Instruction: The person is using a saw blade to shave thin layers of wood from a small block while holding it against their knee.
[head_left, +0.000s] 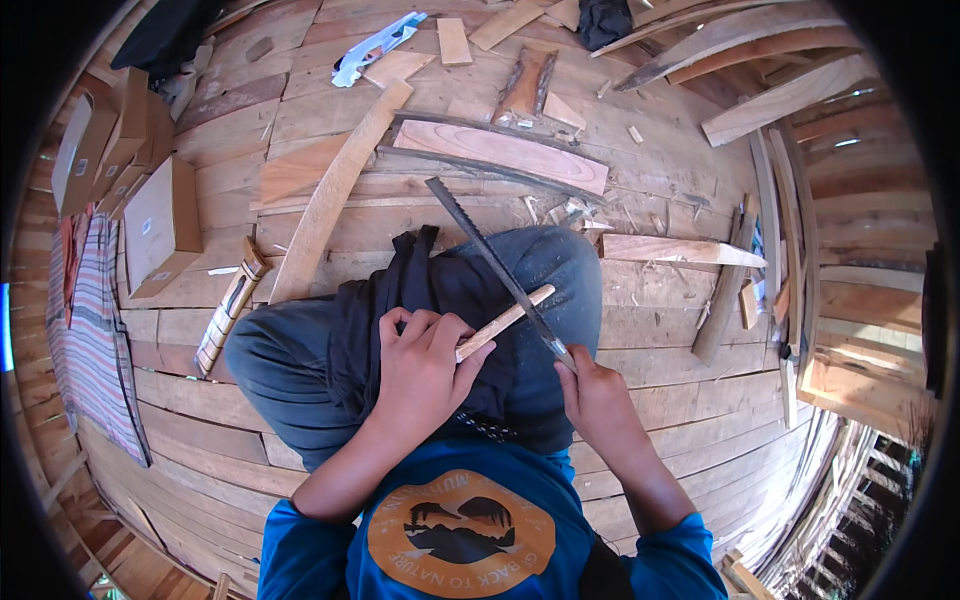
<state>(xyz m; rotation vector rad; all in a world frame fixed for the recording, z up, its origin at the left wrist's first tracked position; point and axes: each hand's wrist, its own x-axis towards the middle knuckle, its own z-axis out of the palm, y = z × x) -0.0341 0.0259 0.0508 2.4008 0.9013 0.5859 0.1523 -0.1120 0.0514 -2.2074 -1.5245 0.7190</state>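
Note:
My left hand (pixel 425 365) is closed around one end of a short, light wooden stick (pixel 508 320) above my lap. In my right hand (pixel 592 385) is the handle end of a long, dark blade (pixel 480 245), perhaps a machete or a saw; its kind is unclear. The blade slants up and to the left, crossing the stick near its free end. Most of the handle is hidden by my fingers. A dark cloth (pixel 375 310) lies over my lap, under the left hand.
Wood shavings (pixel 580 215) and boards lie ahead, among them a pinkish plank (pixel 500 155) and a long curved board (pixel 340 190). A pointed wood piece (pixel 680 249) rests to the right. Cardboard boxes (pixel 160 230) and a striped cloth (pixel 95 330) are at the left.

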